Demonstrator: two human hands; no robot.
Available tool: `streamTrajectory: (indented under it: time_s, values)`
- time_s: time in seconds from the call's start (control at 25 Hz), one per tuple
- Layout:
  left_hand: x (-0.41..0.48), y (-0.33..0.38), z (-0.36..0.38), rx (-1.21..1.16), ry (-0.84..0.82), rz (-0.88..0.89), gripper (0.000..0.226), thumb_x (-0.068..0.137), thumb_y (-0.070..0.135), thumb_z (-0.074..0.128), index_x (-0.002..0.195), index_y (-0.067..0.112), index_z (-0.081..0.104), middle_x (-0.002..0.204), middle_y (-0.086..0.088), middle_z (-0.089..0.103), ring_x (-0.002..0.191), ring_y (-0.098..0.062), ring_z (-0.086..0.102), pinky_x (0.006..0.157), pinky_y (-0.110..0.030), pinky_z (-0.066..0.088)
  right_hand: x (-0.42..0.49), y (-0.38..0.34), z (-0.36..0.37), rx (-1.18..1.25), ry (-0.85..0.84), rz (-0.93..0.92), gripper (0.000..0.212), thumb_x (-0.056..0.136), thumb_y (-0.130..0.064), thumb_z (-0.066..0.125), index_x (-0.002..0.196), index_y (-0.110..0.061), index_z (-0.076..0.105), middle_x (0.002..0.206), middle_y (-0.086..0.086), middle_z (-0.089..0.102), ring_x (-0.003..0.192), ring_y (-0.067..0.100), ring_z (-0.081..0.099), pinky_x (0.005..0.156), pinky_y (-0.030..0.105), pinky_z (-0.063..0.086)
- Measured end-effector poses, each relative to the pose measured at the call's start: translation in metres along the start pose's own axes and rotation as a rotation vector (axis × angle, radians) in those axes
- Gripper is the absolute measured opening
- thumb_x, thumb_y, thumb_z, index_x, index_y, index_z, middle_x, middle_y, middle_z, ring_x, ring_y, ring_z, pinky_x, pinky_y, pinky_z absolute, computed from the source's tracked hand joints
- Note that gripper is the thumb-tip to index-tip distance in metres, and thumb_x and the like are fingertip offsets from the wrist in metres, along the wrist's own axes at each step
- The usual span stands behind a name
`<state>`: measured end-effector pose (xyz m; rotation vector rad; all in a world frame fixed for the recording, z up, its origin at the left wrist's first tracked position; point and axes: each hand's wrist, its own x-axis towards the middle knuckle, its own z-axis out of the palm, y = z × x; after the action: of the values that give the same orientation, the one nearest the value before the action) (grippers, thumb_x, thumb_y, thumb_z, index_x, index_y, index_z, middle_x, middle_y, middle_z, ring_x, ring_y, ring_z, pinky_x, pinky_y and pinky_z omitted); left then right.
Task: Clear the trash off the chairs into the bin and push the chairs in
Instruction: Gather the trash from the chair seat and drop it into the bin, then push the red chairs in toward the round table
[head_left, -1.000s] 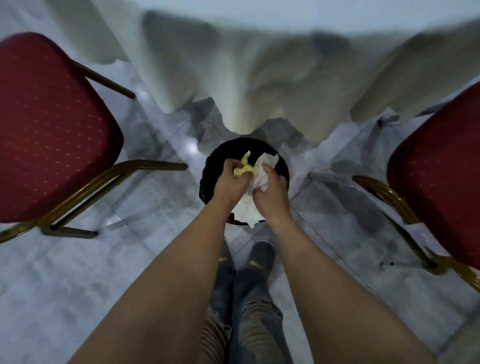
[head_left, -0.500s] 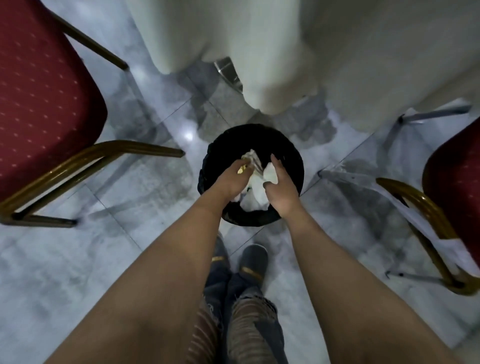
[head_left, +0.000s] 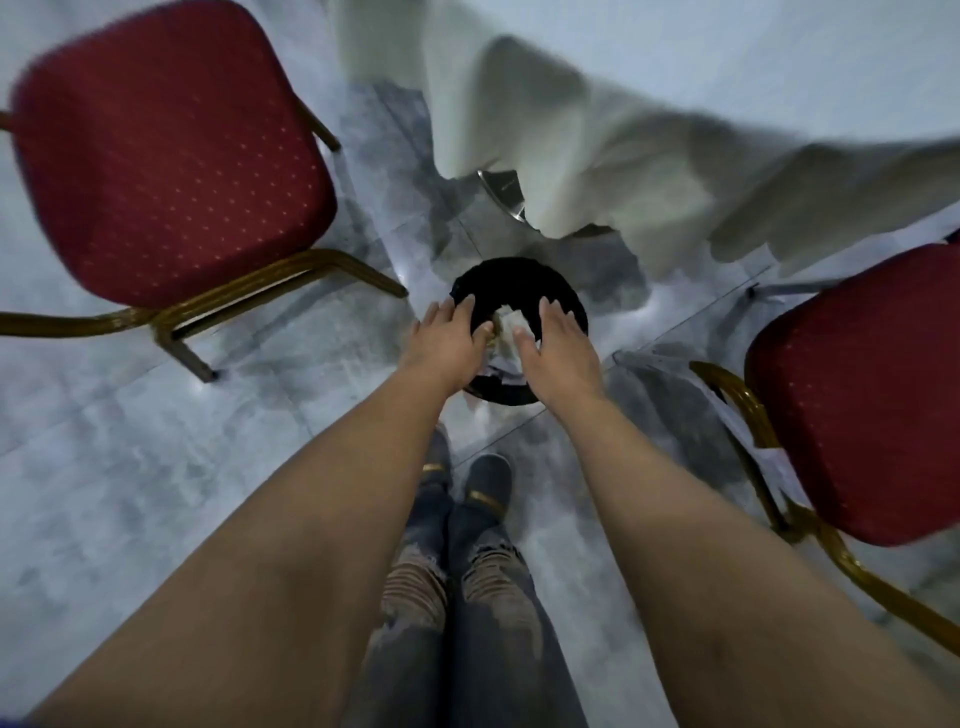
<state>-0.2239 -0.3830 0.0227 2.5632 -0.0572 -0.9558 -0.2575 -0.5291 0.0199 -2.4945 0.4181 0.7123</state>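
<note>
A black round bin stands on the floor in front of my feet. Crumpled white paper trash lies inside it, between my hands. My left hand hovers over the bin's left rim, fingers spread and holding nothing. Over the right rim is my right hand, flat with fingers apart and also empty. One red padded chair with a gold frame sits at the left, pulled away from the table. A second red chair is at the right edge. Both visible seats carry no trash.
A table draped in a white cloth hangs down just beyond the bin, with a metal table base showing under it. The floor is grey marble tile. My legs and shoes stand just behind the bin.
Both hands held the white and yellow trash above the bin, lowered it in, and now have let go and spread open. The view has tilted up, showing more of both chairs.
</note>
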Motion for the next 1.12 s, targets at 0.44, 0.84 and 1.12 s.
streamTrajectory:
  time_s: [0.44, 0.84, 1.12]
  values:
    - [-0.184, -0.074, -0.156, 0.124, 0.394, -0.050, 0.060, 0.104, 0.045, 0.019, 0.156, 0.019, 0.009, 0.164, -0.007, 0.006, 0.151, -0.024, 0.001, 0.122, -0.045, 0.001, -0.144, -0.167, -0.048, -0.280, 0.058, -0.439, 0.066, 0.103, -0.047, 0.029, 0.157, -0.012, 0.014, 0.165, 0.007, 0.015, 0.153, 0.024, 0.010, 0.123, 0.040, 0.011]
    - [-0.304, -0.284, -0.266, 0.118, 0.611, -0.229, 0.059, 0.104, 0.044, 0.014, 0.156, 0.017, 0.007, 0.164, -0.008, 0.003, 0.151, -0.024, -0.003, 0.122, -0.045, -0.001, -0.222, -0.357, 0.042, -0.291, 0.124, -0.616, 0.065, 0.103, -0.048, 0.028, 0.157, -0.016, 0.014, 0.165, 0.004, 0.015, 0.153, 0.021, 0.009, 0.124, 0.040, 0.010]
    - [-0.330, -0.399, -0.346, 0.049, 0.743, -0.319, 0.058, 0.105, 0.042, 0.015, 0.156, 0.015, 0.009, 0.164, -0.008, 0.002, 0.151, -0.023, -0.006, 0.122, -0.044, -0.003, -0.238, -0.476, 0.107, -0.302, 0.093, -0.741, 0.062, 0.105, -0.045, 0.026, 0.158, -0.017, 0.011, 0.166, 0.001, 0.011, 0.153, 0.017, 0.006, 0.125, 0.037, 0.009]
